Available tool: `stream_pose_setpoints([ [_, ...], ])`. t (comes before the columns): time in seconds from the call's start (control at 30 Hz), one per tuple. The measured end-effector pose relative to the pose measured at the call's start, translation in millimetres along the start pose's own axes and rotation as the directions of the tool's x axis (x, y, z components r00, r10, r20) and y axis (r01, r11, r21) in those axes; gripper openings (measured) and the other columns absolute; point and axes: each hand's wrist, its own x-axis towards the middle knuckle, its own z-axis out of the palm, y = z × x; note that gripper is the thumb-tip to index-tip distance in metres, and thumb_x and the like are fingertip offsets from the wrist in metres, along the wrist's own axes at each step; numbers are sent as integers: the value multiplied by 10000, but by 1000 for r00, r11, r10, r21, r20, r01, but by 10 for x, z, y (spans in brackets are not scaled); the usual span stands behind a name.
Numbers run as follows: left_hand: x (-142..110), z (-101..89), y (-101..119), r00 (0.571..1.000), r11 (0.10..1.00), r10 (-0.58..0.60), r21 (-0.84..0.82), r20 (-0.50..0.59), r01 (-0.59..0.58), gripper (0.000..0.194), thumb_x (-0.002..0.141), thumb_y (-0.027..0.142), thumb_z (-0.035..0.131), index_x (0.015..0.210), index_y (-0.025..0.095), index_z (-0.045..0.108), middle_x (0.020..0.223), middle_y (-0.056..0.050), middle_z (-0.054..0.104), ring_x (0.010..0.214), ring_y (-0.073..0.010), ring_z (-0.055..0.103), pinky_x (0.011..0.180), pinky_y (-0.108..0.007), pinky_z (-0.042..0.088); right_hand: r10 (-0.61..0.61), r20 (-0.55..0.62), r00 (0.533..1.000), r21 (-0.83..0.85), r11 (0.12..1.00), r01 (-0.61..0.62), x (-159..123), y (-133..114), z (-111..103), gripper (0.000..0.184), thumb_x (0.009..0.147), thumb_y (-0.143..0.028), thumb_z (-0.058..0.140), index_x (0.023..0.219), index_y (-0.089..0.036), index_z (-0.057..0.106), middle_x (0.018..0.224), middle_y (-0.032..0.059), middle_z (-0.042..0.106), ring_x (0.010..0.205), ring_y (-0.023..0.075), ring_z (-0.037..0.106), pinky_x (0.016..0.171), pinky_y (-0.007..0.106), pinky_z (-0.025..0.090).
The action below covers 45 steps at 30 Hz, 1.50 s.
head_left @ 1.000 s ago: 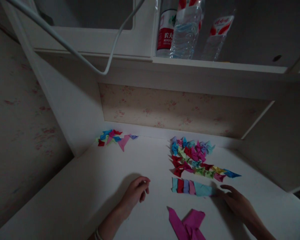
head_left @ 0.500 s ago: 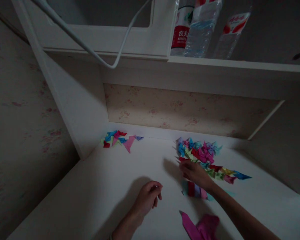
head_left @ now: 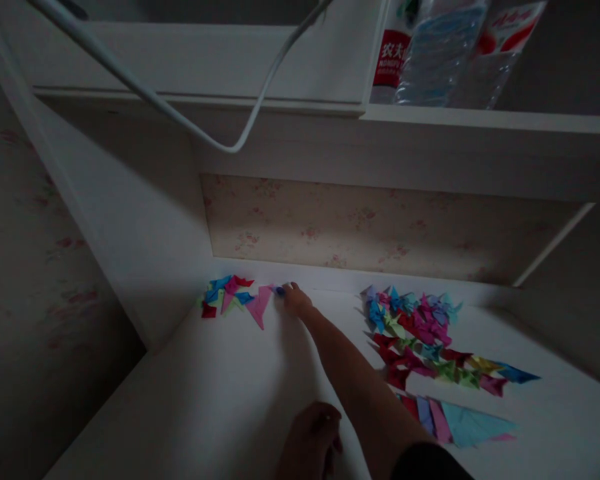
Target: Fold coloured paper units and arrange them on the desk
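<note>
Remotely I see the right hand (head_left: pixel 297 302) left of centre, at a small blue paper (head_left: pixel 280 291); I cannot tell whether it pinches. At bottom centre the left hand (head_left: pixel 312 435) curls, too dark to tell how tightly

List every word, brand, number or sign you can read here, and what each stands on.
"农夫", cut off at the right: clear plastic bottle with a red-and-white label, left on the shelf.
"NONGFU": same bottle, beneath; the small line under it is too small to read.
Red script, too blurred to read surely: clear plastic bottle with a white-and-red label, right.
No other readable text.
</note>
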Motion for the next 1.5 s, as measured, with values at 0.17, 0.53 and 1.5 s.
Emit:
stream_pose_setpoints([
  [0.17,32,-5,4,1000,1000,-16,17,9,16,353,693,556,623,775,213,613,530,28,537,354,-77,368,371,-226,232,125,-61,990,-47,991,-128,96,73,33,307,903,-308,560,1176,-168,544,1189,79,572,995,216,597,830,423,513],
  [0.53,7,-57,70,985,1000,-5,19,-175,8,511,630,612,622,902,180,611,665,22,549,405,-67,410,373,-197,251,-7,-143,990,129,991,26,-794,223,-155,226,917,-285,527,1094,-157,587,1033,44,643,889,178,623,796,360,504],
  [1.5,-128,82,150,954,953,240,232,-179,-197,380,648,492,703,805,145,701,566,12,603,412,-85,461,384,-197,294,360,-197,912,917,398,41,-3145,613,275,286,751,-436,682,898,-194,640,639,-25,572,618,156,526,563,259,373],
])
